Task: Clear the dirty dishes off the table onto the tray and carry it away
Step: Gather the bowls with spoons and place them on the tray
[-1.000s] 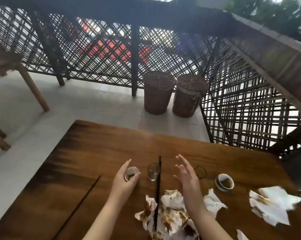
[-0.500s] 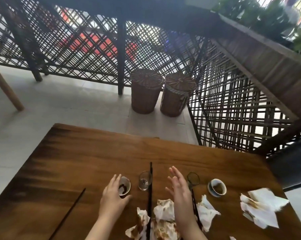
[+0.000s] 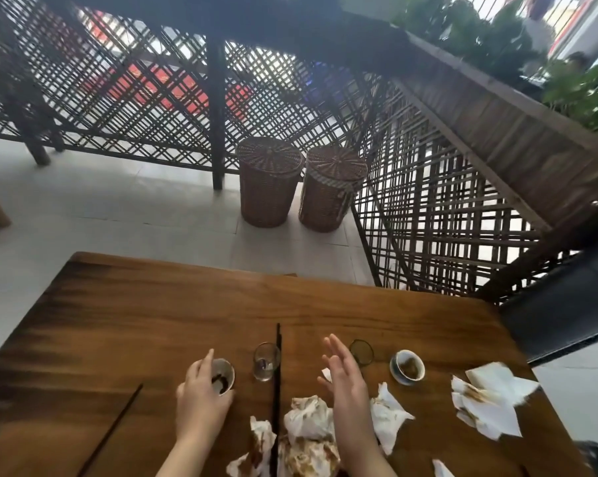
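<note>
On the wooden table [image 3: 194,315], my left hand [image 3: 201,397] grips a small white cup [image 3: 223,375] with dark dregs. Right of it stands a small clear glass [image 3: 265,361], with a black chopstick [image 3: 276,390] lying alongside it. My right hand [image 3: 342,380] hovers open above the table, fingers spread, close to a second clear glass [image 3: 361,351]. A blue-rimmed teacup [image 3: 407,367] sits further right. Stained crumpled napkins [image 3: 307,432] lie near the front edge. No tray is in view.
More soiled napkins [image 3: 486,401] lie at the right. Another chopstick [image 3: 111,428] lies on the table at the left. Two wicker baskets [image 3: 270,180] stand on the tiled floor beyond the table, against a lattice fence [image 3: 428,208]. A dark seat [image 3: 562,304] is at the right.
My left hand has lowered the small white cup toward the table, still gripping it. My right hand stays open and has barely moved. The camera has turned slightly right.
</note>
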`<state>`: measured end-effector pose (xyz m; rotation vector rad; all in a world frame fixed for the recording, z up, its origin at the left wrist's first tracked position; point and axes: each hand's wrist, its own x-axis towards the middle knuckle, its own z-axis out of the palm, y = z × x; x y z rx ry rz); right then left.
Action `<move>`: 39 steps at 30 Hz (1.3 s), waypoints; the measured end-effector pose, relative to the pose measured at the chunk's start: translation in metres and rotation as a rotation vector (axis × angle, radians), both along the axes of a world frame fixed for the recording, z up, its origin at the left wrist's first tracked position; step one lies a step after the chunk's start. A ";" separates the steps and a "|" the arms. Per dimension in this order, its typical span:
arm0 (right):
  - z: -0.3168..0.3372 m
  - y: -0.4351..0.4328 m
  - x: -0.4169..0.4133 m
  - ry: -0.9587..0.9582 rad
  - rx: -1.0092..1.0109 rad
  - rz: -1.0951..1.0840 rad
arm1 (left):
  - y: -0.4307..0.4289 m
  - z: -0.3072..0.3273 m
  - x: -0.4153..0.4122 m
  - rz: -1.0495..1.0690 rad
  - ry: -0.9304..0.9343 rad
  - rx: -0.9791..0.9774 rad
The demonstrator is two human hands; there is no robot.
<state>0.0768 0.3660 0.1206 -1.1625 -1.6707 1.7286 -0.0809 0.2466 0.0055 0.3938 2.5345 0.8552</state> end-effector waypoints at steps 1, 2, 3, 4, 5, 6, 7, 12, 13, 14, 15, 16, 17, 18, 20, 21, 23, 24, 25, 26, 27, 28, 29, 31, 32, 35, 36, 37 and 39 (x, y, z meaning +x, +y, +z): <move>0.000 0.000 0.002 0.006 0.006 -0.002 | 0.000 0.002 0.002 0.021 -0.008 0.019; 0.000 0.000 0.005 0.018 0.014 -0.003 | -0.002 0.005 0.005 0.036 -0.008 0.037; 0.000 0.000 0.006 0.019 0.017 -0.010 | -0.002 0.007 0.008 0.038 -0.002 0.050; -0.001 0.000 0.007 0.022 0.016 -0.012 | -0.001 0.011 0.010 0.033 0.006 0.059; 0.000 -0.001 0.008 0.027 0.008 -0.014 | -0.002 0.016 0.012 0.028 0.010 0.068; 0.000 -0.001 0.009 0.029 0.001 -0.011 | -0.001 0.021 0.015 0.025 0.010 0.080; 0.001 -0.003 0.010 0.034 -0.001 -0.007 | -0.001 0.027 0.018 0.023 0.011 0.094; 0.003 -0.008 0.016 0.030 0.002 0.015 | -0.001 0.057 0.035 -0.013 0.042 0.191; 0.003 -0.008 0.019 0.031 -0.001 0.016 | -0.001 0.063 0.038 -0.013 0.043 0.204; 0.003 -0.008 0.021 0.029 -0.004 0.018 | -0.001 0.068 0.041 -0.016 0.046 0.213; 0.003 -0.008 0.026 0.031 -0.008 0.022 | -0.002 0.074 0.046 -0.016 0.049 0.223; 0.002 -0.007 0.030 0.027 -0.012 0.025 | -0.002 0.078 0.050 -0.016 0.055 0.233; 0.002 -0.006 0.035 0.026 -0.014 0.024 | -0.002 0.082 0.055 -0.013 0.061 0.240; 0.001 -0.004 0.039 0.026 -0.012 0.021 | -0.002 0.086 0.059 -0.012 0.070 0.242; -0.003 0.002 0.052 0.030 -0.020 0.006 | -0.001 0.091 0.069 -0.016 0.080 0.231; -0.006 0.006 0.057 0.031 -0.029 -0.002 | 0.000 0.092 0.073 -0.018 0.080 0.233; -0.010 0.015 0.070 0.040 -0.045 -0.017 | 0.003 0.096 0.084 -0.024 0.079 0.235; -0.012 0.020 0.076 0.048 -0.047 -0.028 | 0.006 0.098 0.090 -0.029 0.080 0.232; -0.012 0.025 0.081 0.055 -0.044 -0.035 | 0.008 0.099 0.094 -0.033 0.083 0.230; -0.013 0.031 0.086 0.053 -0.036 -0.037 | 0.011 0.101 0.098 -0.036 0.088 0.227; -0.013 0.038 0.092 0.045 -0.026 -0.037 | 0.015 0.103 0.104 -0.041 0.091 0.222; -0.015 0.045 0.098 0.031 -0.009 -0.036 | 0.019 0.105 0.109 -0.044 0.090 0.220; -0.019 0.052 0.103 0.005 0.017 -0.040 | 0.021 0.105 0.113 -0.049 0.088 0.220; -0.027 0.070 0.114 -0.081 0.083 -0.053 | 0.029 0.106 0.122 -0.067 0.089 0.212; -0.033 0.080 0.120 -0.131 0.114 -0.061 | 0.033 0.107 0.126 -0.077 0.091 0.204; -0.046 0.109 0.133 -0.275 0.194 -0.083 | 0.046 0.106 0.133 -0.083 0.082 0.198; -0.049 0.117 0.137 -0.312 0.224 -0.087 | 0.049 0.106 0.135 -0.088 0.084 0.200; -0.053 0.127 0.140 -0.339 0.248 -0.090 | 0.055 0.104 0.136 -0.093 0.083 0.197; -0.056 0.139 0.145 -0.386 0.289 -0.097 | 0.060 0.103 0.139 -0.102 0.086 0.188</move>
